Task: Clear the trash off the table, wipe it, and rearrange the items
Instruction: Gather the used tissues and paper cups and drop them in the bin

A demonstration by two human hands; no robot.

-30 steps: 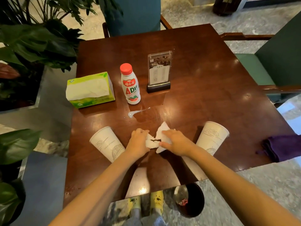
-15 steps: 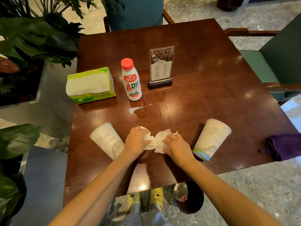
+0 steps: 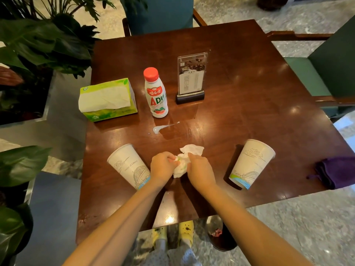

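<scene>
On the near middle of the brown wooden table (image 3: 240, 116), my left hand (image 3: 163, 167) and my right hand (image 3: 199, 169) both grip a crumpled white tissue (image 3: 184, 162), bunched between them just above the tabletop. One paper cup (image 3: 128, 166) stands to the left of my hands and another paper cup (image 3: 251, 163) to the right. A white smear of spilled liquid (image 3: 163, 128) lies on the wood beyond my hands. Behind it stand a red-capped milk bottle (image 3: 156, 93), a green tissue box (image 3: 107, 99) and a menu stand (image 3: 191, 77).
A purple cloth (image 3: 336, 172) lies at the table's right edge. A dark trash bin (image 3: 221, 235) sits on the floor under the near edge, by my feet. Chairs stand at the far side and right side; large potted plants (image 3: 34, 50) crowd the left.
The tissue lay spread flat under my fingers a second ago; now my two hands have gathered it into a crumpled bunch between them. The cups and other items have not moved.
</scene>
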